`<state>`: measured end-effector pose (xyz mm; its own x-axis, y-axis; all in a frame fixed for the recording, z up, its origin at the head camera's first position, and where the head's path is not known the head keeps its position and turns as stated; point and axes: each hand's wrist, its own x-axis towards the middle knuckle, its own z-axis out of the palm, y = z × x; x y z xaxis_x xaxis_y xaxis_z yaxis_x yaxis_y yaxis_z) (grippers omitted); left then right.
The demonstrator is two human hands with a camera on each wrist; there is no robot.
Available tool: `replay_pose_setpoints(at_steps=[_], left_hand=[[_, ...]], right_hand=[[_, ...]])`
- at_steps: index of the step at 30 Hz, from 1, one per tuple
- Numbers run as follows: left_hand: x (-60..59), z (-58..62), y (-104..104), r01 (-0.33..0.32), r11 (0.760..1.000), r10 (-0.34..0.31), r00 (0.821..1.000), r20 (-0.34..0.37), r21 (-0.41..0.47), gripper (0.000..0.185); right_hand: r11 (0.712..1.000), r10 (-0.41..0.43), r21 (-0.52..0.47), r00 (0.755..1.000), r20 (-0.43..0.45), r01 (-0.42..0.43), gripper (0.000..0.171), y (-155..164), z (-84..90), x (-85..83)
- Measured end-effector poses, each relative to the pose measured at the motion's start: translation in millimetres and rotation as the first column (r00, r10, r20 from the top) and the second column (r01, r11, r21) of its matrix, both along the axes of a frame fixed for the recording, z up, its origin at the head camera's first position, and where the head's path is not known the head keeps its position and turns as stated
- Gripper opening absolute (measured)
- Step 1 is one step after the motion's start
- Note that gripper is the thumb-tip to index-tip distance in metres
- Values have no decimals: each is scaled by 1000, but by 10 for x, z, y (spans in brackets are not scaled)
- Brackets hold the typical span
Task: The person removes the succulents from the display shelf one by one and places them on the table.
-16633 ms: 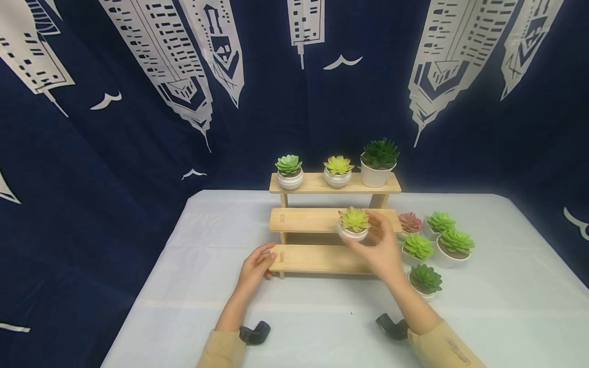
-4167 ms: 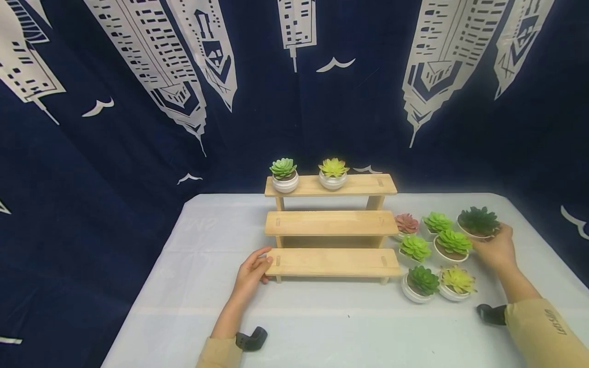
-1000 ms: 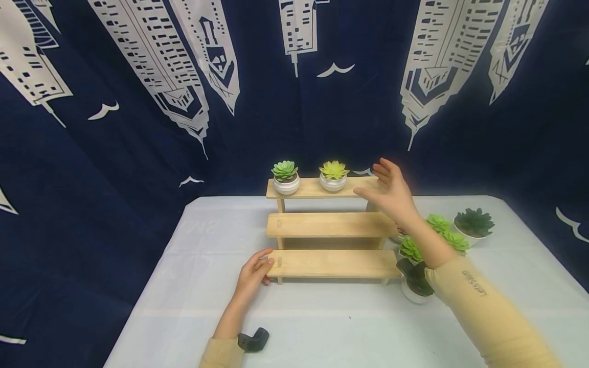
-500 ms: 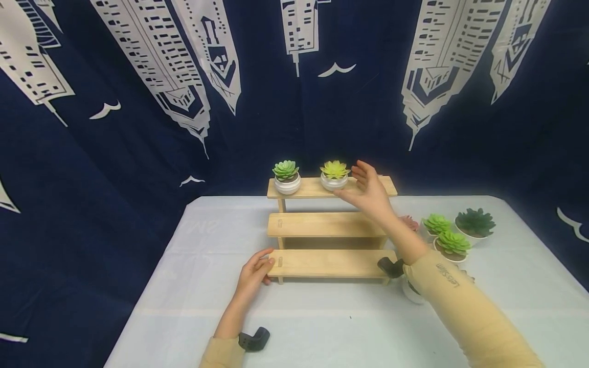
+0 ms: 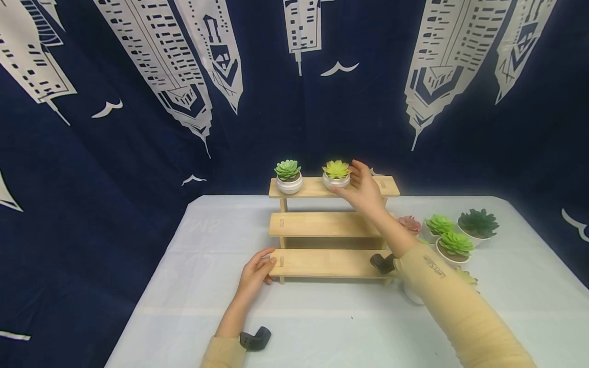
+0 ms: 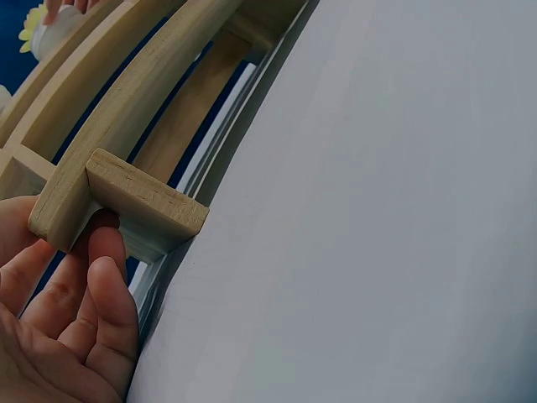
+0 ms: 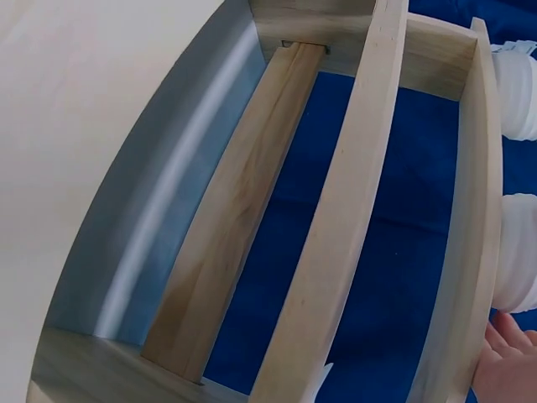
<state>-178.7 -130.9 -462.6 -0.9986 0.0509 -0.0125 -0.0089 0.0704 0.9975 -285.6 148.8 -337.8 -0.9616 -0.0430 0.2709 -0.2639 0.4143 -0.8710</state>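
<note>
A three-tier wooden plant stand (image 5: 322, 263) stands on the table. My left hand (image 5: 252, 273) grips the left end of its lowest shelf (image 6: 126, 109), fingers curled beneath the board. On the top shelf, my right hand (image 5: 365, 191) holds a yellow-green potted succulent (image 5: 336, 174) from its right side, thumb in front of the white pot and fingers behind. In the right wrist view, fingertips (image 7: 503, 332) touch the lower of two white pots (image 7: 518, 252). Left of it on the same shelf is a pale green potted succulent (image 5: 288, 176).
Several potted succulents stand on the table right of the stand, among them a pink one (image 5: 409, 225), a bright green one (image 5: 454, 246) and a large dark green one (image 5: 478, 225). My right forearm (image 5: 453, 301) partly hides some. A navy printed curtain (image 5: 303, 117) hangs behind.
Earlier, a yellow-green succulent and the dark green plant went from the stand to the table at right. In the last second my right hand moved left along the top shelf and took hold of another succulent.
</note>
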Motion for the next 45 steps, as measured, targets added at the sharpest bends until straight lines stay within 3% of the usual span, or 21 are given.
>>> replay_pose_setpoints(at_steps=[9, 19, 26, 33, 45], left_hand=[[-136, -266, -32, -17, 1000, 17, 1000, 5, 20, 41], [-137, -308, -23, -28, 1000, 28, 999, -21, 5, 40], [-117, -254, -26, -11, 1000, 11, 1000, 13, 24, 41], [4, -12, 3, 4, 1000, -4, 1000, -9, -4, 39], [17, 4, 8, 4, 1000, -4, 1000, 2, 3, 39]], right_hand=[[996, -34, 77, 999, -4, 34, 83, -7, 11, -22], [996, -81, 22, 997, 6, 81, 86, -10, -12, -8], [993, -107, -50, 994, -7, 107, 89, 72, -52, 26], [992, -122, -42, 991, -54, 120, 88, 211, -11, 109], [978, -206, -34, 975, -85, 204, 86, 578, 63, 275]])
